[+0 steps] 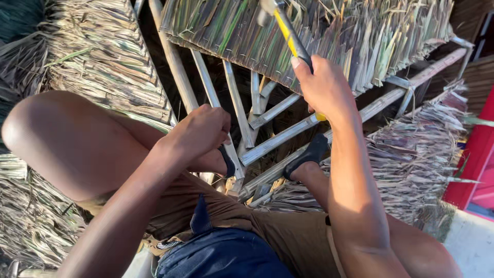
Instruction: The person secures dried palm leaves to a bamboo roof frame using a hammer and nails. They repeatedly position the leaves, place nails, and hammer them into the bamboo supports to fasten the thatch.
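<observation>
The right hand [325, 87] has its grip wrapped fully around the yellow and black handle of a hammer [288, 32], fingers curled tight, thumb lying along the shaft. The hammer rises up and to the left from the fist; its metal head sits at the far top edge of the view, in front of the upper thatch panel [329, 38], and is partly cut off. A short yellow end of the handle pokes out below the fist.

The left hand [200, 131] is drawn into a loose fist to the left and nearer, knuckles bent, fingertips pinched together just above a pale bamboo slat [212, 87]. Whether that grip holds anything small cannot be told, since the fingertips hide it.

Beneath both hands runs a frame of bamboo poles [280, 138], some crossing on a slant, with dark gaps between them. A foot in a dark sock [309, 154] rests on one pole, just below the right hand. The person's bare left knee [56, 139] fills the near left, and brown shorts [278, 231] cover the lap.

Dried palm-leaf thatch [103, 67] lies in layered bundles on the far left, and more thatch [417, 154] spreads on the right. A red structure [476, 154] stands at the right edge.
</observation>
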